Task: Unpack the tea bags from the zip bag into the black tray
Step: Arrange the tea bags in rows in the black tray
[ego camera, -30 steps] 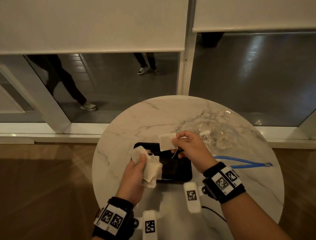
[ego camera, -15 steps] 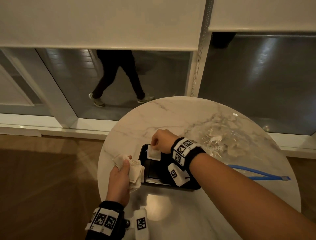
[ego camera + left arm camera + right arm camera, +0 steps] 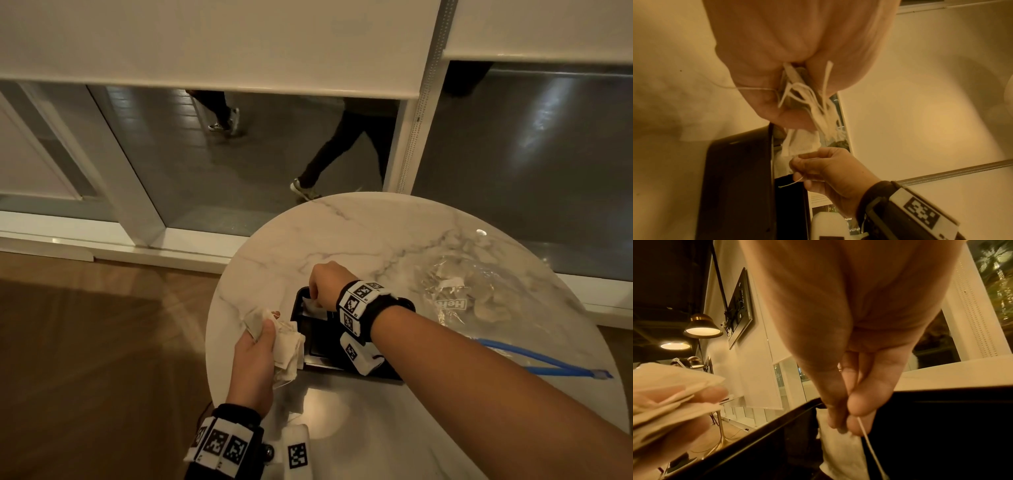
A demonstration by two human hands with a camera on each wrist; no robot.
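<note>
On the round marble table (image 3: pixel 376 240) lies a black tray (image 3: pixel 317 342). My right hand (image 3: pixel 320 287) reaches across it and pinches one white tea bag (image 3: pixel 313 305) down at the tray's far left corner; the right wrist view shows the fingers (image 3: pixel 840 421) pinching the bag (image 3: pixel 840 451) with its string trailing. My left hand (image 3: pixel 257 356) grips a bunch of tea bags (image 3: pixel 284 346) just left of the tray, their strings (image 3: pixel 803 97) dangling. The clear zip bag (image 3: pixel 459 298) lies at the table's right, with more tea bags inside.
A blue strap (image 3: pixel 548 363) lies on the table's right side near my right forearm. Beyond the table are glass panels with a white frame (image 3: pixel 404 144) and half-lowered blinds; people's legs (image 3: pixel 329 157) pass outside. Wooden floor lies to the left.
My right hand carried the single tea bag from above the tray down into its far left corner. My left hand stayed beside the tray with its bunch. The passers-by outside moved.
</note>
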